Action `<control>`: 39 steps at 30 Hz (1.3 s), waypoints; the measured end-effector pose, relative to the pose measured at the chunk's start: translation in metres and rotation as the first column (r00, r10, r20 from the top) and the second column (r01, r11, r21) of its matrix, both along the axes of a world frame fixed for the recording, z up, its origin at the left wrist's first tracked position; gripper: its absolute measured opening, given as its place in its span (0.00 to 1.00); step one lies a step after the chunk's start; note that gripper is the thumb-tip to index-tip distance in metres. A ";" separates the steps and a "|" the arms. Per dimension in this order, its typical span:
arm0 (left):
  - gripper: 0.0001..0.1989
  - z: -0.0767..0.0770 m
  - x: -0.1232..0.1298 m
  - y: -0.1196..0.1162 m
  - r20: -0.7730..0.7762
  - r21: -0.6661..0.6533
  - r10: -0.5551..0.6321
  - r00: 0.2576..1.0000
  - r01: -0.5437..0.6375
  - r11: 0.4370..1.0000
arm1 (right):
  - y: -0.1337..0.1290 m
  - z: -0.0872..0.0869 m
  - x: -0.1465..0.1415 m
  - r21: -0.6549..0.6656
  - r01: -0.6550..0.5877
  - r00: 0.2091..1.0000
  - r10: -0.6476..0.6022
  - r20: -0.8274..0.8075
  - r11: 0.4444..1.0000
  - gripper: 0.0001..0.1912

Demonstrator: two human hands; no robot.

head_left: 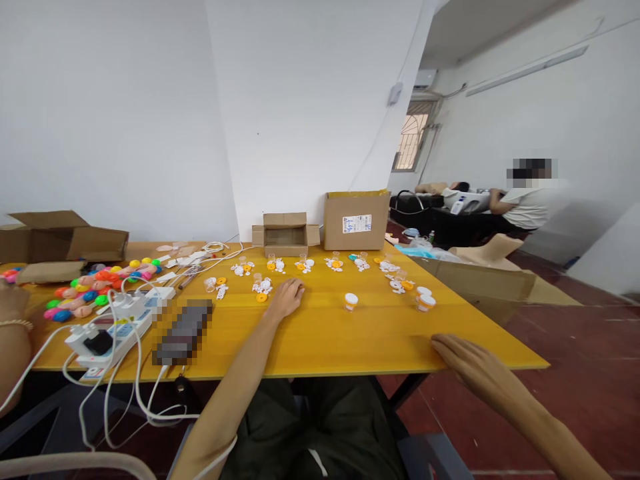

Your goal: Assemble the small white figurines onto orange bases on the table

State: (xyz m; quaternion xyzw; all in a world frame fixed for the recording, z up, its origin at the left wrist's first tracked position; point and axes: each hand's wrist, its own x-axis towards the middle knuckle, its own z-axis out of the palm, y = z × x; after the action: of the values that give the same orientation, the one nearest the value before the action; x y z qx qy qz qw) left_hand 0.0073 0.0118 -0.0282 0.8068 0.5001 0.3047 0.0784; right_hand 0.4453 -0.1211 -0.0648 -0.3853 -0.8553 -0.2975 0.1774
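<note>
My left hand (pixel 287 299) rests palm down on the yellow table, fingers loosely bent, with nothing visible in it. Just beyond it lies a small pile of white plastic pieces (pixel 263 285) with an orange ring (pixel 261 298). My right hand (pixel 463 357) lies over the table's right front edge, its fingers stretched out and holding nothing. Between the hands stands a small clear cup with a white lid (pixel 351 301) and orange inside. Two similar lidded cups (pixel 425 303) stand close together farther right.
Several piles of clear cups and white parts (pixel 334 263) line the back. Behind them are an open carton (pixel 285 235) and a closed box (pixel 356 220). A power strip (pixel 127 327), phone (pixel 184 331) and colourful toys (pixel 95 290) lie left, beside another person's arm (pixel 14 333).
</note>
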 end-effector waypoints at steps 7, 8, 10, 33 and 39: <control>0.09 0.004 0.001 -0.002 -0.021 -0.007 0.004 1.000 -0.004 1.000 | 0.017 0.032 -0.039 0.074 0.072 0.992 -0.079 0.098 0.995 0.19; 0.09 0.005 0.001 -0.002 -0.022 -0.007 0.008 1.000 -0.008 1.000 | 0.026 0.035 -0.045 0.078 0.099 0.990 -0.106 0.091 0.992 0.18; 0.10 0.005 0.001 -0.003 -0.020 -0.003 0.010 1.000 -0.010 1.000 | 0.047 0.042 -0.054 0.087 0.146 0.987 -0.151 0.051 0.985 0.16; 0.08 0.005 -0.001 -0.001 0.049 0.004 -0.014 0.999 0.014 1.000 | 0.117 0.049 -0.043 0.005 0.438 0.898 -0.438 0.053 0.899 0.15; 0.08 0.004 -0.001 0.000 0.079 0.025 -0.018 0.997 0.016 1.000 | 0.117 0.060 -0.053 -0.045 0.410 0.896 -0.411 -0.171 0.911 0.14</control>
State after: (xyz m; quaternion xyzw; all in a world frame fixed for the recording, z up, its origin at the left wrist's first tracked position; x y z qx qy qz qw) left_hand 0.0062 0.0116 -0.0239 0.7993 0.4858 0.3418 0.0910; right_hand 0.3927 -0.0045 -0.0043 -0.5823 -0.7370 -0.2895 0.1841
